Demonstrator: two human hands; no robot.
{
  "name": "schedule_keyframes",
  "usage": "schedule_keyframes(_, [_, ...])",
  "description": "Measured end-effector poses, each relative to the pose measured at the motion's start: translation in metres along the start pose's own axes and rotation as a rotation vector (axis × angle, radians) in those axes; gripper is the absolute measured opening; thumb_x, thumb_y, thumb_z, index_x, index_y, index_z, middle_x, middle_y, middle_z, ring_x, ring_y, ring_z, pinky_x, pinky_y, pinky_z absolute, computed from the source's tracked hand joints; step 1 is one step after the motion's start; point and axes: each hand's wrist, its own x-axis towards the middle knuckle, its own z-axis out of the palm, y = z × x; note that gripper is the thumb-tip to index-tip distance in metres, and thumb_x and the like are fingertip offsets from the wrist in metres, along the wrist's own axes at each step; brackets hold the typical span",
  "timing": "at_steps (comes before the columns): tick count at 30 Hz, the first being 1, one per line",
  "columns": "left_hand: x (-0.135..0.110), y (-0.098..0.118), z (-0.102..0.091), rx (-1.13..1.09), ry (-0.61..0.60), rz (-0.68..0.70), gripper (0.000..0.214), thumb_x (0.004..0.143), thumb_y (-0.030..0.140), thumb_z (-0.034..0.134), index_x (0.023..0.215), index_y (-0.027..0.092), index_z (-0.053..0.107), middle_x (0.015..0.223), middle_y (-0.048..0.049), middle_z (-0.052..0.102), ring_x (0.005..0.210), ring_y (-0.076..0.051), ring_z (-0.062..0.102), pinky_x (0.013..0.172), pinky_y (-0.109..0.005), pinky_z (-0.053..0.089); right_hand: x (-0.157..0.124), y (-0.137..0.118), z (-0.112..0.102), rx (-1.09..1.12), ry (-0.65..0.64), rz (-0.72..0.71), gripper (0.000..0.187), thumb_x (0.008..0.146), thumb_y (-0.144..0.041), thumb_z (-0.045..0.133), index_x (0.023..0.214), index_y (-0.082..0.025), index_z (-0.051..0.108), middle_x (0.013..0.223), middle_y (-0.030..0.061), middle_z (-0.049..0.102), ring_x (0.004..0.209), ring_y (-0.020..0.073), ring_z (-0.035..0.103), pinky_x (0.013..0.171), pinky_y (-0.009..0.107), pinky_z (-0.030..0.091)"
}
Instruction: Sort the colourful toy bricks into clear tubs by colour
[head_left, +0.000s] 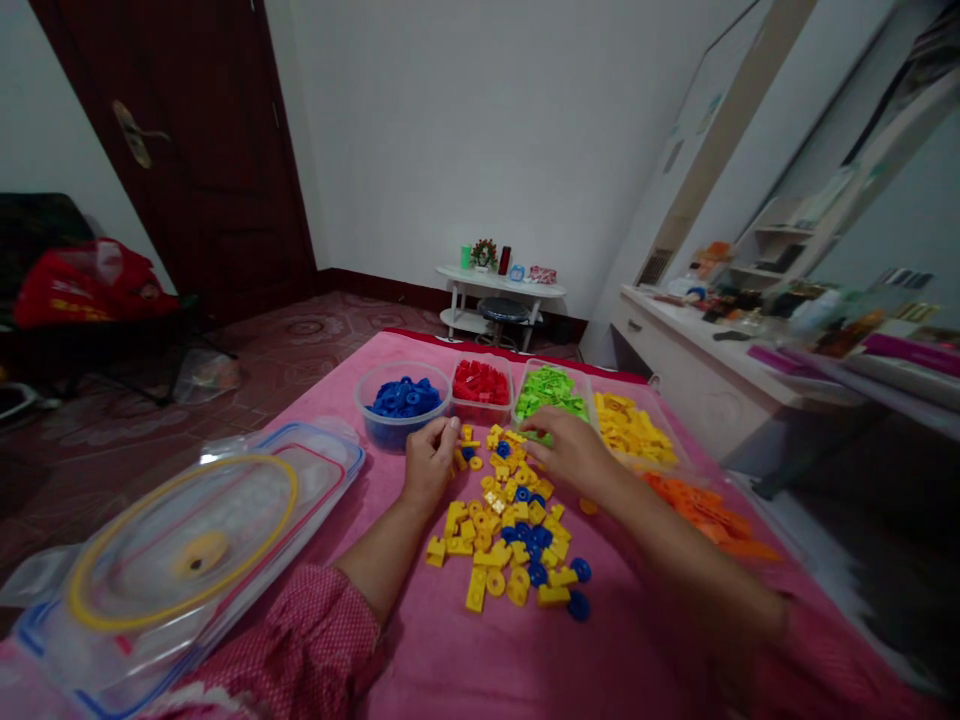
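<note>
A loose pile of yellow and blue plastic pieces (510,530) lies on the pink cloth (465,660). My left hand (429,460) rests at the pile's far left edge, fingers curled closed near the bowl of blue rings (403,400); what it holds is hidden. My right hand (568,452) lies palm down at the pile's far right, fingers bent over pieces beside the green box (550,388). Whether it grips anything is hidden.
Behind the pile stand boxes of red pieces (481,385), yellow pieces (631,428) and orange pieces (709,512). Stacked clear lids (187,560) lie at the left. A white dresser (712,370) stands on the right, a small white table (501,290) by the far wall.
</note>
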Motion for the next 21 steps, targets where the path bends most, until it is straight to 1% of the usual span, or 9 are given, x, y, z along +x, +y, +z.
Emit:
schedule_keyframes(2, [-0.001, 0.002, -0.004, 0.031, 0.044, 0.046, 0.035, 0.087, 0.038, 0.046, 0.06, 0.017, 0.052, 0.054, 0.0025, 0.045, 0.054, -0.01, 0.043, 0.053, -0.021, 0.035, 0.008, -0.022, 0.025, 0.055, -0.03, -0.125, 0.027, 0.077, -0.021, 0.061, 0.103, -0.02, 0.065, 0.106, 0.0052, 0.064, 0.101, 0.0179, 0.055, 0.09, 0.03, 0.039])
schedule_keyframes(5, [-0.002, 0.004, -0.007, 0.059, 0.059, 0.083, 0.034, 0.088, 0.036, 0.043, 0.06, 0.017, 0.049, 0.055, 0.0022, 0.045, 0.055, -0.011, 0.043, 0.055, -0.023, 0.036, 0.022, -0.039, 0.061, 0.151, -0.049, -0.286, 0.043, 0.073, -0.019, 0.063, 0.117, -0.019, 0.059, 0.121, 0.0086, 0.059, 0.111, 0.021, 0.05, 0.095, 0.035, 0.037])
schedule_keyframes(7, [-0.003, 0.004, -0.008, 0.081, 0.054, 0.095, 0.034, 0.089, 0.035, 0.043, 0.06, 0.018, 0.048, 0.056, 0.0021, 0.046, 0.055, -0.011, 0.044, 0.056, -0.023, 0.035, 0.031, -0.044, 0.078, 0.164, -0.065, -0.29, 0.05, 0.071, -0.021, 0.065, 0.12, -0.018, 0.056, 0.126, 0.0111, 0.055, 0.113, 0.0227, 0.049, 0.096, 0.037, 0.036])
schedule_keyframes(9, [-0.004, 0.004, -0.008, 0.094, 0.05, 0.099, 0.034, 0.089, 0.035, 0.043, 0.059, 0.018, 0.048, 0.056, 0.0022, 0.046, 0.054, -0.011, 0.043, 0.056, -0.023, 0.035, 0.036, -0.045, 0.087, 0.144, -0.067, -0.258, 0.051, 0.07, -0.024, 0.066, 0.119, -0.016, 0.056, 0.124, 0.013, 0.055, 0.111, 0.0236, 0.049, 0.094, 0.037, 0.037])
schedule_keyframes(11, [-0.004, 0.004, -0.008, 0.094, 0.054, 0.104, 0.035, 0.089, 0.035, 0.043, 0.059, 0.018, 0.047, 0.055, 0.0022, 0.046, 0.054, -0.011, 0.043, 0.056, -0.023, 0.034, 0.038, -0.045, 0.085, 0.123, -0.057, -0.24, 0.046, 0.07, -0.03, 0.067, 0.112, -0.015, 0.06, 0.115, 0.013, 0.06, 0.105, 0.0239, 0.051, 0.089, 0.036, 0.039])
schedule_keyframes(14, [-0.003, 0.004, -0.007, 0.071, 0.039, 0.11, 0.035, 0.088, 0.035, 0.044, 0.058, 0.017, 0.048, 0.055, 0.0021, 0.046, 0.055, -0.011, 0.043, 0.057, -0.023, 0.034, 0.037, -0.04, 0.066, 0.12, -0.142, -0.22, 0.028, 0.079, -0.041, 0.058, 0.087, -0.015, 0.067, 0.085, 0.0063, 0.066, 0.08, 0.019, 0.057, 0.071, 0.029, 0.041])
schedule_keyframes(16, [-0.002, 0.004, -0.005, 0.062, 0.006, 0.114, 0.036, 0.088, 0.036, 0.044, 0.059, 0.017, 0.051, 0.056, 0.002, 0.047, 0.056, -0.011, 0.044, 0.058, -0.023, 0.035, 0.036, -0.035, 0.05, 0.105, -0.177, -0.163, 0.039, 0.086, -0.046, 0.046, 0.076, -0.016, 0.068, 0.073, 0.0036, 0.065, 0.068, 0.0152, 0.056, 0.065, 0.026, 0.038])
schedule_keyframes(18, [-0.002, 0.003, -0.004, 0.056, -0.03, 0.114, 0.036, 0.089, 0.038, 0.043, 0.062, 0.016, 0.055, 0.057, 0.0015, 0.049, 0.058, -0.012, 0.046, 0.059, -0.023, 0.036, 0.035, -0.03, 0.038, 0.066, -0.134, -0.091, 0.041, 0.09, -0.044, 0.041, 0.078, -0.016, 0.069, 0.078, 0.0046, 0.066, 0.073, 0.0149, 0.058, 0.068, 0.025, 0.038])
schedule_keyframes(21, [-0.002, 0.0, -0.002, 0.034, -0.072, 0.095, 0.038, 0.089, 0.04, 0.042, 0.065, 0.016, 0.059, 0.059, 0.0005, 0.053, 0.06, -0.013, 0.049, 0.061, -0.023, 0.037, 0.029, -0.026, 0.036, 0.016, -0.08, -0.021, 0.026, 0.086, -0.034, 0.049, 0.095, -0.017, 0.068, 0.098, 0.0078, 0.067, 0.092, 0.0173, 0.058, 0.078, 0.025, 0.038])
